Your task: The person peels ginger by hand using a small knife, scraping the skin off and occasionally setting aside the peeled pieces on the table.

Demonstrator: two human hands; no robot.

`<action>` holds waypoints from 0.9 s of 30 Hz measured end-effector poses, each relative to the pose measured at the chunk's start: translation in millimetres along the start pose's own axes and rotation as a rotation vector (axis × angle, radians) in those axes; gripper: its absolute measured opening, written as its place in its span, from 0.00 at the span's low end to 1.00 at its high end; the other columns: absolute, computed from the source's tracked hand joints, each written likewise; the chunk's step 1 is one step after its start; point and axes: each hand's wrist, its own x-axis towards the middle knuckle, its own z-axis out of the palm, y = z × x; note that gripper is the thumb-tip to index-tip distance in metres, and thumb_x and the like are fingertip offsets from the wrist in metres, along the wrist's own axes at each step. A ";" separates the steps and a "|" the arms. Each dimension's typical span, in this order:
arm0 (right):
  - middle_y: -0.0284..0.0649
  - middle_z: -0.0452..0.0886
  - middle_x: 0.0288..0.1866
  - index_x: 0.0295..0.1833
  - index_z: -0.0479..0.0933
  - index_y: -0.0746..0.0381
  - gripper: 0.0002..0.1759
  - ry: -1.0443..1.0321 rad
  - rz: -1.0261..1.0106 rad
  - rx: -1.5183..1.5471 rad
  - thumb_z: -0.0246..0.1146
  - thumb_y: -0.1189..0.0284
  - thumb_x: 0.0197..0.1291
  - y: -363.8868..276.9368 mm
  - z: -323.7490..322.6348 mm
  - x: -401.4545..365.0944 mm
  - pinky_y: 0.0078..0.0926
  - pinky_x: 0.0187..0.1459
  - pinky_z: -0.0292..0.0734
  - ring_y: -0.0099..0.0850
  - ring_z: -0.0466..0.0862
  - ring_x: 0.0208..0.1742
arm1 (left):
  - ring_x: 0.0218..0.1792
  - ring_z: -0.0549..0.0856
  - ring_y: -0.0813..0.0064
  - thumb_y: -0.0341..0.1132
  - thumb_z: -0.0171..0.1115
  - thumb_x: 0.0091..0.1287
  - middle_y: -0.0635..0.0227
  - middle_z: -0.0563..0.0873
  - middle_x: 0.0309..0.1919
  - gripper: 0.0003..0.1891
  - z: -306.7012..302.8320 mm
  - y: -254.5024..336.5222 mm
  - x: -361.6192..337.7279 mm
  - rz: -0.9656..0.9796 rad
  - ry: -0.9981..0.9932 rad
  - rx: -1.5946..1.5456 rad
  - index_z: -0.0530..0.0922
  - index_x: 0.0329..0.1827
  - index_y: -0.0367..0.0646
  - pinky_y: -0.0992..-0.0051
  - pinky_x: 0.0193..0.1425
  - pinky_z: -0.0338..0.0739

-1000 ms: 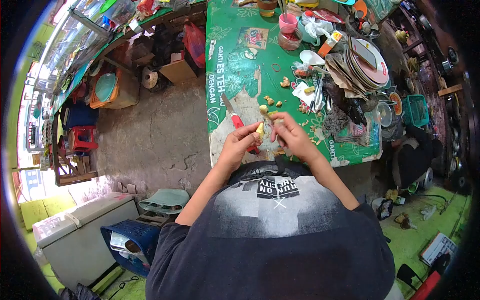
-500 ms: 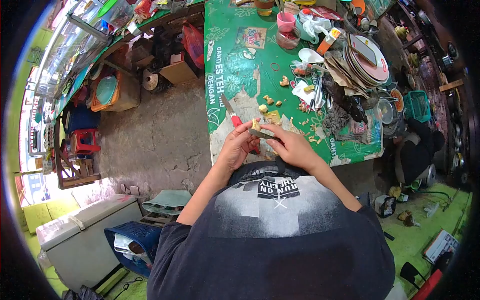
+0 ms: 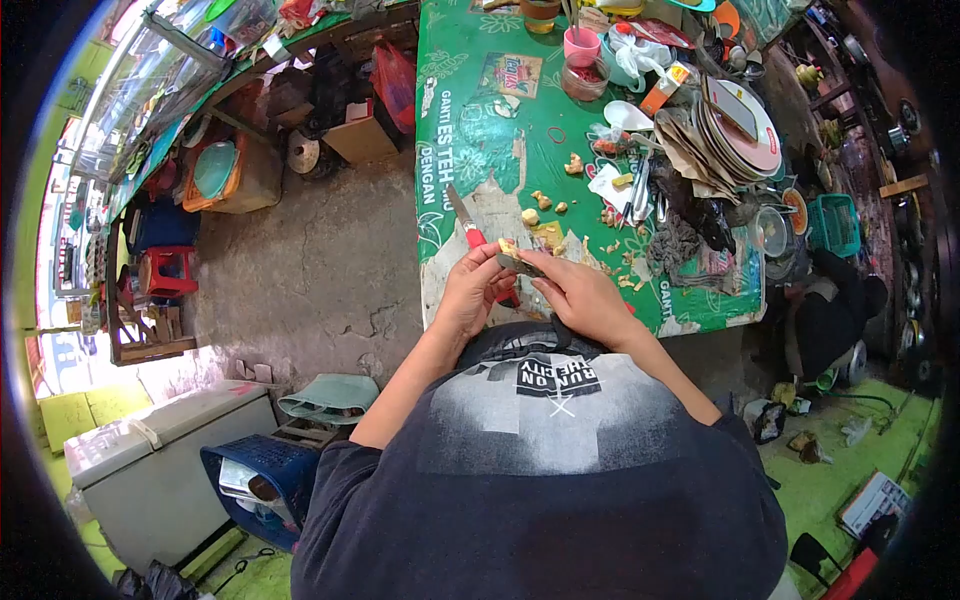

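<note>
My left hand (image 3: 468,293) is closed around a small pale-yellow piece of ginger (image 3: 508,246), pinched at the fingertips. My right hand (image 3: 582,300) grips a knife with a dark grey blade (image 3: 518,265), which lies against the ginger; its handle is hidden in the palm. Under and beyond my left hand lies another knife with a red handle (image 3: 474,237), its blade pointing away. Several knobs of ginger (image 3: 541,200) rest on the green table cover just beyond my hands. Thin peelings (image 3: 628,280) are scattered to the right.
On the table's right side are a stack of plates (image 3: 768,150) with a phone (image 3: 734,108) on top, brown paper sheets (image 3: 690,160), a white spoon (image 3: 626,117) and a pink cup (image 3: 581,46). A blue basket (image 3: 285,455) and a white chest (image 3: 180,465) stand at lower left.
The view has shifted slightly. Both hands stay together at the same spot, and the ginger and knife blade have tilted a little between them.
</note>
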 end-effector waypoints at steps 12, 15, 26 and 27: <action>0.44 0.84 0.50 0.69 0.70 0.46 0.23 -0.026 0.052 0.084 0.57 0.64 0.69 2.4 -2.5 -2.5 0.42 0.44 0.80 0.46 0.85 0.46 | 0.44 0.86 0.80 0.34 0.61 0.71 0.68 0.87 0.44 0.11 8.5 0.7 -3.5 0.003 0.024 0.059 0.79 0.53 0.39 0.82 0.47 0.80; 0.44 0.85 0.48 0.70 0.70 0.45 0.23 -0.035 0.071 0.092 0.57 0.63 0.69 4.1 -1.4 -1.9 0.42 0.44 0.80 0.47 0.85 0.44 | 0.44 0.86 0.79 0.33 0.61 0.72 0.68 0.87 0.43 0.11 12.0 2.7 -5.4 0.013 0.023 0.048 0.79 0.52 0.39 0.82 0.48 0.80; 0.46 0.85 0.39 0.63 0.73 0.50 0.19 -0.019 0.087 0.154 0.59 0.65 0.68 1.7 -7.3 0.8 0.42 0.39 0.78 0.47 0.85 0.39 | 0.45 0.86 0.77 0.31 0.61 0.71 0.67 0.87 0.43 0.10 10.0 6.3 -7.1 -0.016 -0.049 0.066 0.79 0.51 0.38 0.82 0.47 0.81; 0.46 0.85 0.39 0.63 0.73 0.50 0.19 -0.020 0.087 0.155 0.59 0.65 0.68 1.2 -8.0 0.6 0.42 0.39 0.78 0.47 0.85 0.39 | 0.45 0.86 0.77 0.32 0.61 0.71 0.67 0.87 0.43 0.10 7.9 5.6 -6.6 -0.017 -0.065 0.079 0.79 0.51 0.38 0.82 0.47 0.81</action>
